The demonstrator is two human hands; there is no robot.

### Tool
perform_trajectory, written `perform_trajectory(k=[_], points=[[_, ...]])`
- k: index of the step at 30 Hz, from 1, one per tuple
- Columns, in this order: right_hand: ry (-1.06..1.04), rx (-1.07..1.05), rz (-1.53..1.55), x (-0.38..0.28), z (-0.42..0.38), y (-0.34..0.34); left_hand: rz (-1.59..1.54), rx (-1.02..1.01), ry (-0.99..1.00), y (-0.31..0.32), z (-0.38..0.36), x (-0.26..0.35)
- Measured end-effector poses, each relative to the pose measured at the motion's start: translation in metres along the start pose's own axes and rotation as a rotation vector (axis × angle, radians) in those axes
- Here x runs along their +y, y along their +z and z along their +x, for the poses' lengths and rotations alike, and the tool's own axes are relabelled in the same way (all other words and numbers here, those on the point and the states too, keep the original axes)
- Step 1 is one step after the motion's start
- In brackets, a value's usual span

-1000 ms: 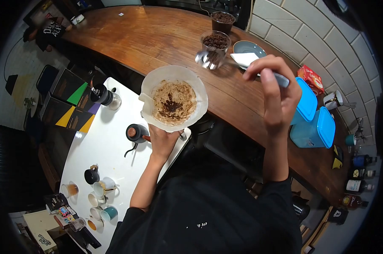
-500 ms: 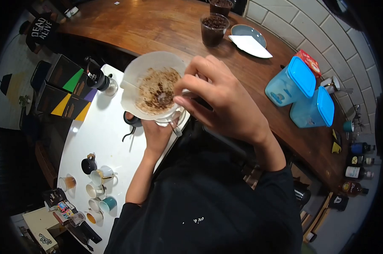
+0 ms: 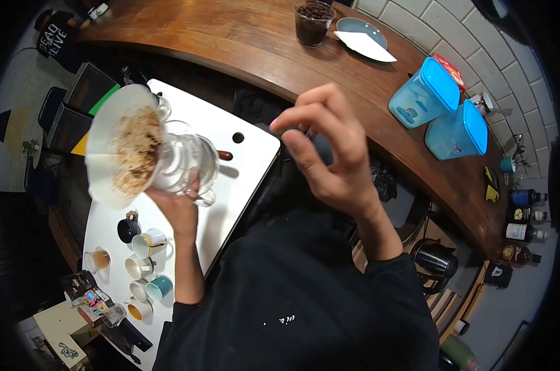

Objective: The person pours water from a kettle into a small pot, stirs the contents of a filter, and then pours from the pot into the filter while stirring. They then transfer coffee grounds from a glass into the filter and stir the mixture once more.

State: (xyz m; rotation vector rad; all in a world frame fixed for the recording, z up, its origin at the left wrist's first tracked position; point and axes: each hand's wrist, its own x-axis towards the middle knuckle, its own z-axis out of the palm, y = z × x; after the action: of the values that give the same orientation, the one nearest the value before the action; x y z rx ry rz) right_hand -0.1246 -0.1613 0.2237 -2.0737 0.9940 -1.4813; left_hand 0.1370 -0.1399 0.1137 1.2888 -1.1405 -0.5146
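My left hand (image 3: 178, 207) grips a clear glass dripper (image 3: 187, 162) from below and holds it tipped to the left over the white table (image 3: 252, 162). A white paper filter (image 3: 103, 176) sits in it, coated with brown coffee grounds (image 3: 134, 151). My right hand (image 3: 332, 157) is raised to the right of the dripper, apart from it, with thumb and fingers curled in a pinch. Only a grey sliver shows between them, which looks like the spoon handle (image 3: 303, 132).
Several mugs and cups (image 3: 144, 244) stand on the table's near left end. The curved wooden counter (image 3: 243, 43) carries a plastic cup of coffee (image 3: 311, 21), a grey plate with a paper (image 3: 361, 34) and two blue containers (image 3: 425, 93). Bottles (image 3: 521, 216) line the right.
My left hand swung the dripper and filter to the left and tipped it onto its side. My right hand pulled out of the filter and rose to the right.
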Motion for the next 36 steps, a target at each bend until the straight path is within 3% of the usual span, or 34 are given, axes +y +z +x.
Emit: perform_trajectory(k=[8,13,19,21,23,25,26,30,31,32,36], points=[[0.304,-0.183,0.182,0.015,-0.046,0.074,0.255,0.226,0.138,-0.078,0.011,-0.021],[0.358,-0.265,0.15,0.06,-0.064,0.122,0.363,0.327,0.193,-0.098,0.009,-0.041],[0.34,-0.157,-0.045,0.13,-0.069,0.186,0.375,0.366,0.187,-0.1,0.008,-0.091],[0.672,-0.404,-0.013,0.138,-0.061,0.194,0.316,0.345,0.087,-0.097,0.006,-0.106],[0.638,-0.426,-0.072,0.153,-0.063,0.208,0.331,0.337,0.054,-0.093,0.005,-0.115],[0.675,-0.551,-0.125,0.161,-0.062,0.215,0.048,0.314,-0.047,-0.088,0.004,-0.124],[0.676,-0.552,-0.125,0.165,-0.061,0.218,0.125,0.326,-0.001,-0.089,0.006,-0.136],[0.993,-0.641,0.223,0.181,-0.053,0.222,0.192,0.319,0.006,-0.085,0.004,-0.149],[1.089,-0.693,0.338,0.185,-0.051,0.223,0.003,0.277,-0.043,-0.084,0.001,-0.145],[1.088,-0.695,0.338,0.188,-0.049,0.223,-0.187,0.234,-0.091,-0.082,0.001,-0.142],[1.121,-0.748,0.431,0.194,-0.047,0.225,-0.004,0.31,-0.086,-0.085,-0.001,-0.154]])
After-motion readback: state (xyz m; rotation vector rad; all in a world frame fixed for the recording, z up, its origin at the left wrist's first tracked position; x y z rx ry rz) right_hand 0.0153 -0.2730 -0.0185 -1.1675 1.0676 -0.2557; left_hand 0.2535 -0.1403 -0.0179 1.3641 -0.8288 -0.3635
